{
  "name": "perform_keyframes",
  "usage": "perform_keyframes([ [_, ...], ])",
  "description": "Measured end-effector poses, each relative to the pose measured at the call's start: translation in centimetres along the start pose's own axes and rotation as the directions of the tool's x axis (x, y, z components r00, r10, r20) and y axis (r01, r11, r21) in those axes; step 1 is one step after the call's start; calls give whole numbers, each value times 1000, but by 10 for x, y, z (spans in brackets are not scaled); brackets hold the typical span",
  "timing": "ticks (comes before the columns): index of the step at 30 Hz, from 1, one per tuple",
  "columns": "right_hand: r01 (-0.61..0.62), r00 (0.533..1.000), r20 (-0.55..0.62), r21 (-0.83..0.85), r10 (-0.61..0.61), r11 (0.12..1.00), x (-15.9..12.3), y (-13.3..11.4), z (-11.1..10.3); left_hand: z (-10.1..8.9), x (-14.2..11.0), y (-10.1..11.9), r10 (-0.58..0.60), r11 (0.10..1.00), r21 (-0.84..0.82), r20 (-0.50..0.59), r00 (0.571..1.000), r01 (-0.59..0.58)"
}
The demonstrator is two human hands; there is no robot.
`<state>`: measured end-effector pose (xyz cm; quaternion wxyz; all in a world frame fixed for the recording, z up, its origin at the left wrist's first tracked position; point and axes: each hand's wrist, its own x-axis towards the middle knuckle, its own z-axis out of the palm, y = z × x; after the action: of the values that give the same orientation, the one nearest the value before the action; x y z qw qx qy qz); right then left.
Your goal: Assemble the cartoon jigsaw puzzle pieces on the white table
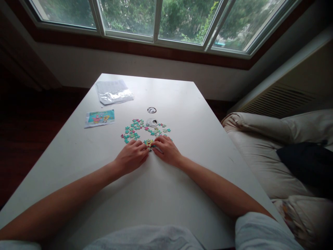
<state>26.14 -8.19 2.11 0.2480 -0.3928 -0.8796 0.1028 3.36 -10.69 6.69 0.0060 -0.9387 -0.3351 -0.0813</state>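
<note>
Small yellow puzzle section point(149, 142), partly joined, flat between both hands point(133, 156)

A cushioned pale sofa point(255, 159) with a dark cloth point(308, 165) on it sits right of the white table point(192, 194), below a broad window point(156, 21) facing green trees

Two hands at a jigsaw on a white table
At the frame's centre, the left hand point(133, 156) and right hand point(166, 150) touch a small joined yellow section point(149, 142); loose puzzle pieces point(132, 130) lie just above, the picture card point(101, 118) left of centre on the white table point(166, 201).
</note>
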Motion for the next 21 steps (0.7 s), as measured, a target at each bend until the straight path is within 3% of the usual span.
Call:
perform_keyframes([
  [9,12,1000,8,4,-12,1000,0,0,-3,-11,-6,10,-22,999,44,106,994,18],
  [16,14,1000,6,3,-14,1000,0,1,-2,-10,-10,25,-58,989,143,127,990,39],
  [21,8,1000,5,-4,-8,1000,1,1,-2,-6,-12,27,-71,991,125,123,990,56],
])
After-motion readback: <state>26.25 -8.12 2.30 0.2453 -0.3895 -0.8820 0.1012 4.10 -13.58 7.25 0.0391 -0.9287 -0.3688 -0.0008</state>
